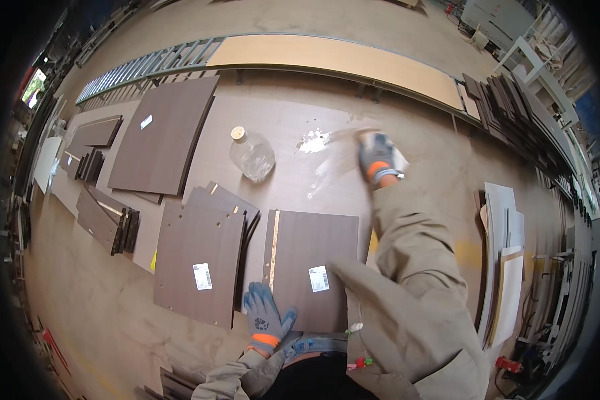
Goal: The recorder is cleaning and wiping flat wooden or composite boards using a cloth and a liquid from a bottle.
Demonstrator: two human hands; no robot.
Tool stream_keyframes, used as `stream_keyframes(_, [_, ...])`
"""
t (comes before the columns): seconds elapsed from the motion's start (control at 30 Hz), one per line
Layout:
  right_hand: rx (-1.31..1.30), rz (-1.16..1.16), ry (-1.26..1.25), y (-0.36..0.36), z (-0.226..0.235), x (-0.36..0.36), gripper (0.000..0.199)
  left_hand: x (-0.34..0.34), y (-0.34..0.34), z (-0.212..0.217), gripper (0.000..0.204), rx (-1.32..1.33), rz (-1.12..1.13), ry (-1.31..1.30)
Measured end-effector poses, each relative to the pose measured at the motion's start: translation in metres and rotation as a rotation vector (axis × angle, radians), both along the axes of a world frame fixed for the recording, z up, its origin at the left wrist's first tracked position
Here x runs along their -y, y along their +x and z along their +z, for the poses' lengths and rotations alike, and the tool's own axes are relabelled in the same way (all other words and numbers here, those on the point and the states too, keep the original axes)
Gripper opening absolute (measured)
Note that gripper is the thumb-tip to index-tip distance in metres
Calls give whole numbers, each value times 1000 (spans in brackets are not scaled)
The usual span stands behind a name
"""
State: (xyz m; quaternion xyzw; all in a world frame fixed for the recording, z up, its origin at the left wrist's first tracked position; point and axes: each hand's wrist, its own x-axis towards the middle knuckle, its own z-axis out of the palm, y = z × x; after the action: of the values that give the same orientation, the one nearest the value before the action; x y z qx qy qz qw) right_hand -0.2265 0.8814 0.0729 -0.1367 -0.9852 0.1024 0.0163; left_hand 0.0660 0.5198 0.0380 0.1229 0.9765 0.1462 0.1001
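My left hand [268,312], in a grey-blue glove with an orange cuff, lies with fingers apart at the lower left edge of a brown panel [313,250]. This panel carries a white label and a pale strip along its left side. Farther out, my right hand [376,157], gloved alike, reaches over the large board [293,173]. Motion smears its fingers; something whitish shows beside it, but its kind is unclear. Left of that hand is a wet white patch [315,141] with streaks. A clear bottle [253,158] with a pale cap stands on the board.
A stack of drilled brown panels [200,260] lies left of my left hand. Beyond it rests a larger brown panel [167,137]. A roller conveyor [153,63] bearing a tan board [340,63] crosses the far side. More panels [513,113] are piled at right.
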Motion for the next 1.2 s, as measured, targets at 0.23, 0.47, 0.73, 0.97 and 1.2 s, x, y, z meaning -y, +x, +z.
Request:
stream_keyframes(0.23, [-813,-206,-1392,45,-34,-98,32,-8,-13,7,89,-60,-84,25])
stream_keyframes(0.47, [36,283,-297,157,-32,86,61,-35,-22,-7,87,-61,113,-37])
stream_keyframes(0.73, [29,452,-72,130,-51,122,82,-36,-22,-4,81,-243,30,-54])
stream_keyframes(0.97, [103,611,-46,124,-45,120,77,-36,-19,-1,78,-250,107,-11])
stream_keyframes(1.2, [89,467,71,228,-50,55,66,-38,-20,-7,74,-260,110,-51])
